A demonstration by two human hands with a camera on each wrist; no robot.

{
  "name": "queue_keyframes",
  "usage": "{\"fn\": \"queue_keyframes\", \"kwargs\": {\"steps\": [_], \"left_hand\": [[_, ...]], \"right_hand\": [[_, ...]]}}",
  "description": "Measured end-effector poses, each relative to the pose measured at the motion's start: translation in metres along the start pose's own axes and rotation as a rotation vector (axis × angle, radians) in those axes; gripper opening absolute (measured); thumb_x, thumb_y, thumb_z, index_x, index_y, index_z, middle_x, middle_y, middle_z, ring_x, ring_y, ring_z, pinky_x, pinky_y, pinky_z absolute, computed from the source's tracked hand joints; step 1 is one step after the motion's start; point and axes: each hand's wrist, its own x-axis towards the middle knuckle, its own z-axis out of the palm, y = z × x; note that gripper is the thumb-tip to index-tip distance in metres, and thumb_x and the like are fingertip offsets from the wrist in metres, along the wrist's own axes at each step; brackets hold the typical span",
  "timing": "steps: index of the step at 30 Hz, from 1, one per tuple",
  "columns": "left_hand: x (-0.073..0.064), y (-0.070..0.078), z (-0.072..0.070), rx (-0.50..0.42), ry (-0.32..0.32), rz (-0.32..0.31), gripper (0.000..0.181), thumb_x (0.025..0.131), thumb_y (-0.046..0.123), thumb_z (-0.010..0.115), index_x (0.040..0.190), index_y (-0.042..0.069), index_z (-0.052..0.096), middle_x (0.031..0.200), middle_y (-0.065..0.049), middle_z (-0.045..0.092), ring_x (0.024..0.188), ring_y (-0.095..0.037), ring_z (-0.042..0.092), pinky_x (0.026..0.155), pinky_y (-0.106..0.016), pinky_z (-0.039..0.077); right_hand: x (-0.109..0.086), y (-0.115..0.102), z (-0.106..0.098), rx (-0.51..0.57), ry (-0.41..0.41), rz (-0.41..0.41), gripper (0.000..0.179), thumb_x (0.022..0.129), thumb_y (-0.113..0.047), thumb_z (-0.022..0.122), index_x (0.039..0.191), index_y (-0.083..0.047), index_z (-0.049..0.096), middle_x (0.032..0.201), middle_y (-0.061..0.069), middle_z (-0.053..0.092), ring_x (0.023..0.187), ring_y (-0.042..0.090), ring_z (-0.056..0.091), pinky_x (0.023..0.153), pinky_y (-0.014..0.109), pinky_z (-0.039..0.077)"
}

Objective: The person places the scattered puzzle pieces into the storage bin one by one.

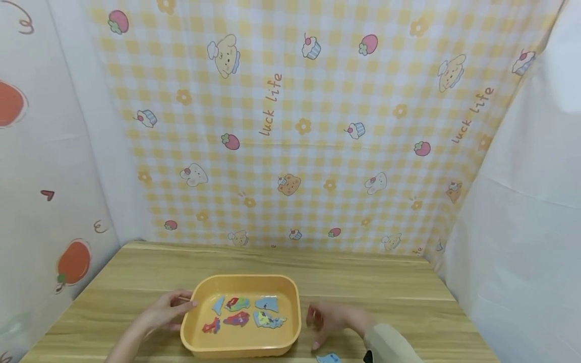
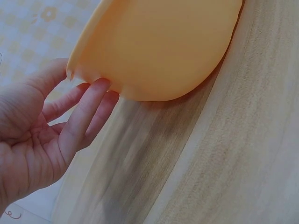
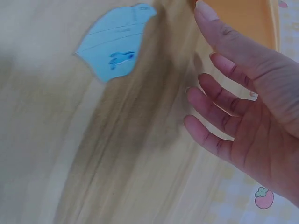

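A yellow plastic tray (image 1: 240, 351) with rounded corners sits on the table, holding several flat, irregular picture pieces. Among them are a red piece (image 1: 237, 319), a yellow-and-blue piece (image 1: 269, 320) and a light blue piece (image 1: 267, 303). My left hand (image 1: 165, 310) grips the tray's left edge, its thumb over the rim and the other fingers against the outer wall (image 2: 163, 56). To the right of the tray, my right hand (image 1: 333, 318) hovers over the wood with loosely bent fingers and holds nothing. A loose light blue piece (image 3: 114, 44) lies on the table near it.
The wooden table (image 1: 386, 282) runs back to a yellow checked cloth (image 1: 327, 161) with cartoon prints. White cloths hang on the left (image 1: 45, 151) and the right (image 1: 522, 212). A beige sleeve (image 1: 391, 345) covers the right forearm.
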Motion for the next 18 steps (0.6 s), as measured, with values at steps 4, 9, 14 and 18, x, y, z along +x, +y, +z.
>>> {"fn": "queue_keyframes", "kwargs": {"steps": [4,9,14,18], "left_hand": [[0.0,-0.001,0.0,-0.005,-0.003,0.005,0.06,0.091,0.026,0.057,0.124,-0.018,0.033,0.101,-0.015,0.056,0.082,-0.015,0.06,0.071,-0.04,0.06],[0.0,-0.002,0.0,-0.004,-0.003,0.007,0.06,0.091,0.026,0.056,0.124,-0.018,0.033,0.101,-0.016,0.056,0.082,-0.015,0.059,0.071,-0.04,0.06],[0.0,-0.001,0.0,0.0,0.003,-0.003,0.061,0.09,0.027,0.057,0.125,-0.017,0.034,0.101,-0.016,0.055,0.083,-0.015,0.059,0.071,-0.039,0.06],[0.001,0.0,0.0,0.001,0.0,0.002,0.063,0.089,0.028,0.058,0.126,-0.017,0.033,0.102,-0.016,0.056,0.083,-0.014,0.06,0.072,-0.039,0.06]], "right_hand": [[-0.004,0.001,0.005,-0.055,-0.024,-0.019,0.041,0.064,-0.018,0.083,0.095,-0.017,0.056,0.087,-0.007,0.055,0.079,0.004,0.05,0.068,0.016,0.046],[-0.009,0.002,0.012,-0.143,-0.042,-0.029,0.042,0.063,-0.016,0.083,0.091,-0.017,0.052,0.082,-0.01,0.048,0.073,-0.001,0.042,0.063,0.011,0.04],[-0.012,0.001,0.019,-0.232,-0.04,0.002,0.044,0.063,-0.016,0.083,0.086,-0.02,0.047,0.079,-0.011,0.041,0.069,0.0,0.038,0.059,0.011,0.038],[-0.011,0.0,0.022,-0.323,-0.051,0.026,0.043,0.064,-0.017,0.083,0.086,-0.021,0.045,0.078,-0.011,0.038,0.067,0.002,0.038,0.056,0.012,0.038]]}}
